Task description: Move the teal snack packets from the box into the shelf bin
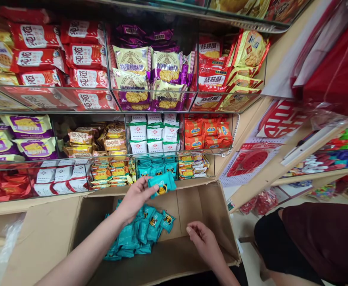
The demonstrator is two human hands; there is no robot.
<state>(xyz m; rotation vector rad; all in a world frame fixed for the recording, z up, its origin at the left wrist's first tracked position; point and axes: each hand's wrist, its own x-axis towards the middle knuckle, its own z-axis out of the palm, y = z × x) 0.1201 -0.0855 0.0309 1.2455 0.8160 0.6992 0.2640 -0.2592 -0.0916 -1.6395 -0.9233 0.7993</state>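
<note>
My left hand (133, 200) pinches a teal snack packet (163, 184) between thumb and fingers, just in front of the bottom shelf. Behind the packet, similar teal packets (144, 169) stand stacked in a shelf compartment. Below my left hand, an open cardboard box (200, 202) holds a loose pile of the same teal packets (142, 232), mostly in its left part. My right hand (205, 242) hovers over the right part of the box, its fingers curled in and nothing visible in them. My left forearm covers part of the pile.
Clear dividers split the shelves. White-green packets (154, 133), orange packets (208, 133) and small yellow packets (111, 171) flank the teal compartment. Purple and cream biscuit packs (132, 85) fill the shelf above. A seated person (319, 238) is close on the right; a box flap (45, 238) spreads left.
</note>
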